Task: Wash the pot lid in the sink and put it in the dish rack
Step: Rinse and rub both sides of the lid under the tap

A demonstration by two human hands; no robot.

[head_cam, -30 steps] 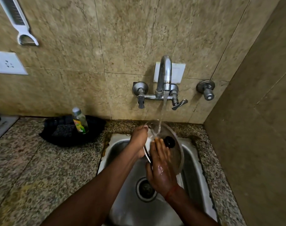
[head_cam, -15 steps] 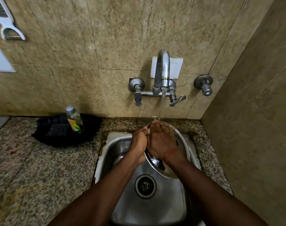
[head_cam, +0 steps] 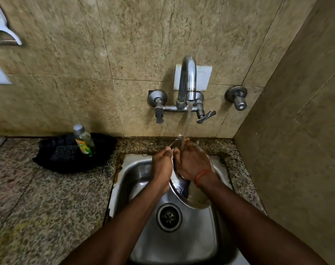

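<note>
A round glass pot lid with a metal rim is tilted over the steel sink, under the running tap. My left hand grips the lid's left edge. My right hand lies flat on the lid's upper face with fingers spread, and the water stream falls on its fingertips. The lid's knob is hidden. No dish rack is in view.
A black tray with a dish-soap bottle stands on the granite counter left of the sink. The sink drain lies below the lid. A tiled wall closes the right side. A white peeler hangs top left.
A second ago my right hand was on the lid's lower part beside the black knob. It has slid up over the lid under the water. The lid has tipped flatter.
</note>
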